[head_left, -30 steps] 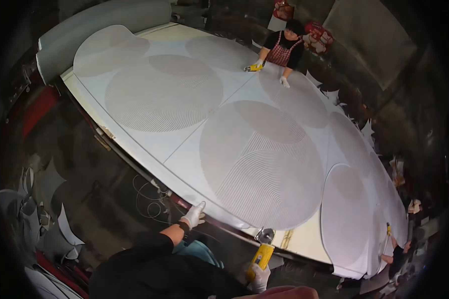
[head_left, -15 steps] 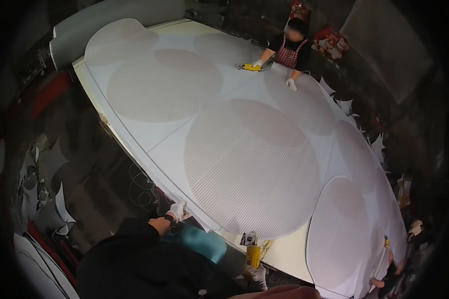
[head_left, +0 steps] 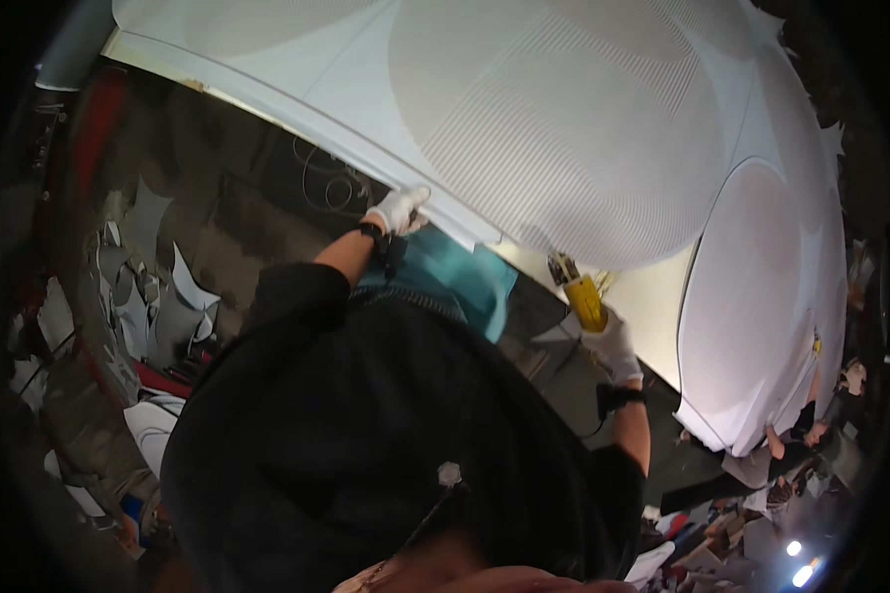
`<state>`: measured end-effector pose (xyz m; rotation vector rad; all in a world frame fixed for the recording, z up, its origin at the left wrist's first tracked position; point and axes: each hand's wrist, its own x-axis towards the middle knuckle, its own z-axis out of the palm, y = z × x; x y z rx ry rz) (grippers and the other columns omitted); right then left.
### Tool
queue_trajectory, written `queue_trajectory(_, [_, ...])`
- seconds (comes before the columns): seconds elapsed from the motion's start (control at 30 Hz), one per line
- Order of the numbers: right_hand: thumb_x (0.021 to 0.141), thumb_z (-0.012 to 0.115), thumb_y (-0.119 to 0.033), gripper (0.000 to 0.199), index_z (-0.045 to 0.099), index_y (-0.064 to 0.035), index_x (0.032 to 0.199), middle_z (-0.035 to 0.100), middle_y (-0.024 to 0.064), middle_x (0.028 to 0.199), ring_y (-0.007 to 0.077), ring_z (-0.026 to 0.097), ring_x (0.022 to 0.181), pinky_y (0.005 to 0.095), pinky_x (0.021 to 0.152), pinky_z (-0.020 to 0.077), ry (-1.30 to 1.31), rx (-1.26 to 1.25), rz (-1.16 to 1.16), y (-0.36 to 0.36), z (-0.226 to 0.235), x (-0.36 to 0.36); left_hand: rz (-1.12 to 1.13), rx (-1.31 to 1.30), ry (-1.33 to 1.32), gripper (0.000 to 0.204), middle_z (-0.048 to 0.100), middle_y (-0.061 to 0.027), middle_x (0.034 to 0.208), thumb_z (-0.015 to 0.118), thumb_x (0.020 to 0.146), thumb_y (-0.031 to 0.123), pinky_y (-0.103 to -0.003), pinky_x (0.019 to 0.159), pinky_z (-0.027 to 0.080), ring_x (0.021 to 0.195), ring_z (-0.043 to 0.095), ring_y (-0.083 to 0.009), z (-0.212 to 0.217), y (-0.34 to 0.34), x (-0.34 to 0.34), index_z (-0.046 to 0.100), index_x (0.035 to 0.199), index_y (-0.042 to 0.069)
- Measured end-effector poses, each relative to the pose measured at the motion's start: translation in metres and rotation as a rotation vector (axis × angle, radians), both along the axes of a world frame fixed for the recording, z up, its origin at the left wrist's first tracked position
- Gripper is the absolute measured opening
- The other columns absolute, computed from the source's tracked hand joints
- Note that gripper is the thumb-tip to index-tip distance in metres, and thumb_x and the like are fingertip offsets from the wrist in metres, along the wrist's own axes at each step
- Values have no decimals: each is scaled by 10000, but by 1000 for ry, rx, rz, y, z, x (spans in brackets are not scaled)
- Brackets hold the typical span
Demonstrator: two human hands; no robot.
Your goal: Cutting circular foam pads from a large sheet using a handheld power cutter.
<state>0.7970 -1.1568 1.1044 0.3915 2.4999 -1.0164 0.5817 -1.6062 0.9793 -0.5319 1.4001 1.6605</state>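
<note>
My left hand (head_left: pixel 400 210), in a white glove, is closed on the near edge of a large white sheet (head_left: pixel 336 124) printed with big grey line-patterned circles. In my gloved right hand (head_left: pixel 613 346) is a yellow handheld electric cutter (head_left: pixel 585 300). The cutter's metal head points away from me and sits by the sheet's cut edge, just below the large middle circle. Pale tabletop (head_left: pixel 658 306) shows between that edge and a separate rounded piece (head_left: pixel 742 296) to the right. Whether the blade touches the sheet I cannot tell.
Teal cloth or plastic (head_left: pixel 465 282) hangs below the table edge between my arms. Grey-white offcuts (head_left: pixel 173 306) lie piled on the floor at left. At far right another person's arm (head_left: pixel 776 442) reaches to the sheet. A thin cable (head_left: pixel 331 188) loops under the table.
My view has tilted down, so the table sits higher and the person across it is out of view. My left hand stays on the edge; the cutter is now more slanted, its head pointing up-left.
</note>
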Motion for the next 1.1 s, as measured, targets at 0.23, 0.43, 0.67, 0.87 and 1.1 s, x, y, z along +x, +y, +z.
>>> queue_trajectory(0.23, [653, 747, -270, 634, 573, -26, 1211, 685, 189, 1007, 305, 665, 963, 354, 849, 516, -245, 106, 172, -13, 36, -33, -8, -264, 12, 554, 585, -140, 912, 597, 920, 449, -272, 465, 449, 697, 607, -213, 42, 16, 16, 530, 1234, -2])
queue_trajectory(0.43, [666, 735, -266, 620, 573, -54, 1225, 685, 184, 1012, 304, 664, 965, 355, 847, 518, -287, 105, 213, -27, 41, -42, -26, -303, 46, 543, 589, -143, 832, 602, 917, 441, -293, 447, 463, 607, 603, -218, 47, 13, 31, 547, 1135, -53])
queue_trajectory(0.67, [652, 749, -287, 697, 533, -83, 1282, 685, 179, 1017, 298, 666, 963, 361, 840, 524, -196, 65, 335, -39, 17, -55, -60, -320, 16, 576, 610, -115, 815, 617, 888, 497, -330, 520, 521, 639, 648, -235, 42, 13, 37, 565, 1075, -45])
queue_trajectory(0.87, [649, 752, -302, 725, 518, -86, 1301, 674, 195, 1048, 310, 655, 994, 364, 866, 515, -129, 26, 338, -62, -9, -84, -7, -359, 42, 597, 609, -106, 778, 649, 857, 520, -303, 465, 490, 613, 621, -194, 27, 24, 37, 608, 1029, -50])
queue_trajectory(1.1, [652, 758, -291, 720, 525, -52, 1290, 668, 197, 1077, 317, 645, 1023, 358, 888, 502, -114, 29, 352, -105, -14, -127, 102, -291, -62, 539, 679, -190, 885, 667, 864, 425, -354, 500, 528, 689, 680, -298, 14, 17, 39, 606, 1077, -67])
